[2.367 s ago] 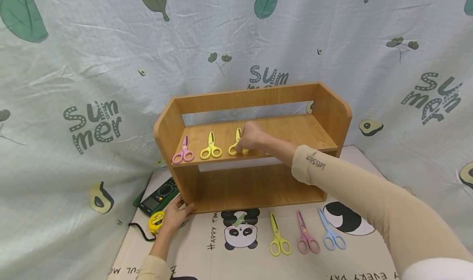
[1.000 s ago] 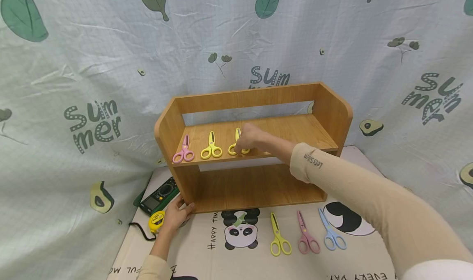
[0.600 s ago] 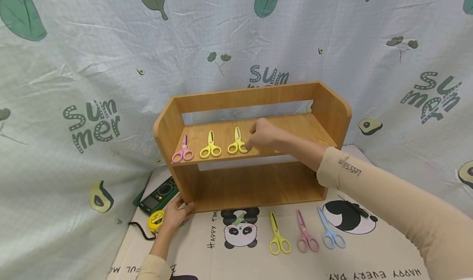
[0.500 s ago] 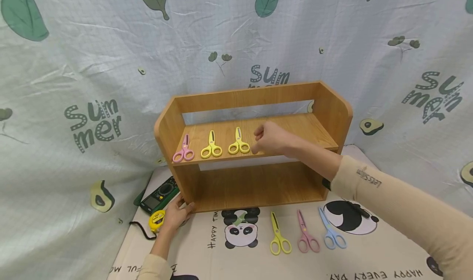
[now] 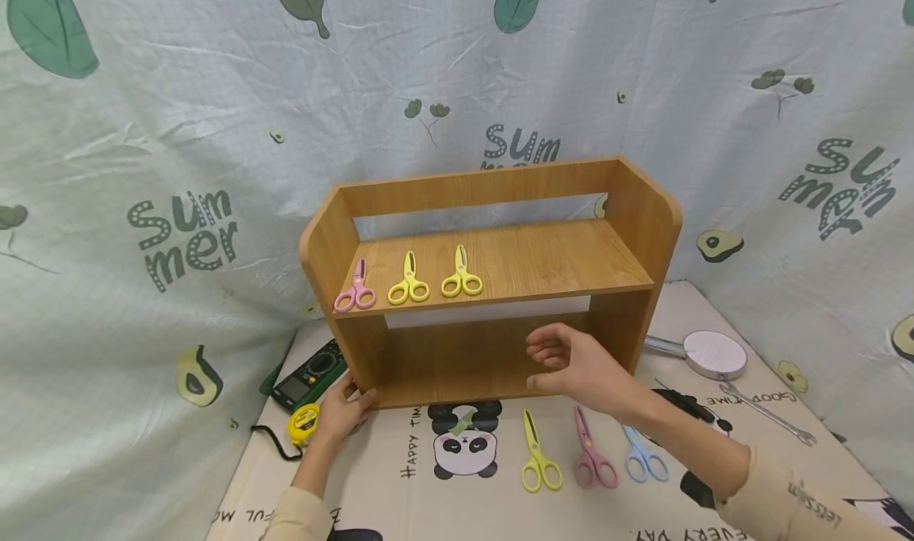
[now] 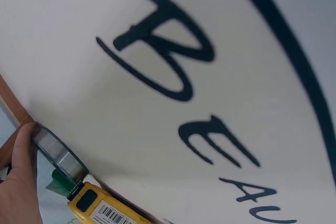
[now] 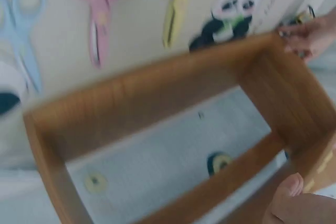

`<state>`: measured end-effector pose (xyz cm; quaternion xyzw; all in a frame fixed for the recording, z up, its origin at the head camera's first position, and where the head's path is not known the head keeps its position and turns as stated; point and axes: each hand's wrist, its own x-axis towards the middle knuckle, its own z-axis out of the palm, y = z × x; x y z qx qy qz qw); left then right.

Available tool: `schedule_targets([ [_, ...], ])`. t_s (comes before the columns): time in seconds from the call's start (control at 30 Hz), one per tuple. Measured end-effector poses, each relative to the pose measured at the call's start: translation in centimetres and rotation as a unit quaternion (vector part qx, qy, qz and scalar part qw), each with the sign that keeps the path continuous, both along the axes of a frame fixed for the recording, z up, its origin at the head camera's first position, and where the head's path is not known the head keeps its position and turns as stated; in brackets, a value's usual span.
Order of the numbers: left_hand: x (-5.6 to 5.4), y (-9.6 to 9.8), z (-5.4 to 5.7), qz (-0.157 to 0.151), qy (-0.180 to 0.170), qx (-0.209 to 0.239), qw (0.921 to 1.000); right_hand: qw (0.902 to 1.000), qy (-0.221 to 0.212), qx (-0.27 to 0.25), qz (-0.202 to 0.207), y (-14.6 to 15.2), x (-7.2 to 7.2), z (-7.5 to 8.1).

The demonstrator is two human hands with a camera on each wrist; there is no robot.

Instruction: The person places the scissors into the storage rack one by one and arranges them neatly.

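My left hand holds the lower left corner of a two-tier wooden shelf, thumb at the front edge. On the upper board lie pink scissors and two yellow scissors, one in the middle and one farther right. My right hand hovers before the lower tier, fingers loosely bent and holding nothing. Below it on the mat are yellow scissors, pink scissors and light blue scissors, whose blade tips are hidden by the right wrist.
Left of the shelf lie a green multimeter and a yellow tape measure. A round metallic thing sits by the left fingers. At right are a small pan and a wrench. A printed curtain hangs behind.
My right hand has let go of the right-hand yellow scissors on the upper board. It has drawn back, down and to the right. The left hand has stayed at the corner.
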<state>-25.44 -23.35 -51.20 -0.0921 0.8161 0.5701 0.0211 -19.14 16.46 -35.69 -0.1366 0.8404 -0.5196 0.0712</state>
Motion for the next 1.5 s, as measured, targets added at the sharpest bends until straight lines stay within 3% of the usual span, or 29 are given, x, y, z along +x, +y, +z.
schedule_targets([
  [0.23, 0.1, -0.1, -0.3, 0.005, 0.002, 0.001, 1.0000, 0.9981, -0.058, -0.021, -0.010, 0.4, 1.6, -5.3],
  [0.5, -0.1, -0.2, -0.3, 0.007, 0.006, 0.003, 1.0000, 0.9941, -0.108, -0.014, -0.008, 0.8, 2.5, -10.7],
  [0.8, -0.2, -0.1, -0.3, 0.009, 0.002, 0.004, 0.9999, 0.9951, -0.093, 0.013, -0.028, 1.1, 3.0, -15.3],
  [1.07, -0.3, -0.1, -0.5, 0.012, 0.000, 0.005, 0.9999, 0.9975, -0.050, 0.024, -0.044, 0.6, 3.5, -17.6],
  [1.5, -0.2, 0.0, -0.3, 0.014, 0.001, 0.001, 0.9999, 0.9927, 0.034, 0.079, -0.084, -0.7, 3.1, -18.5],
])
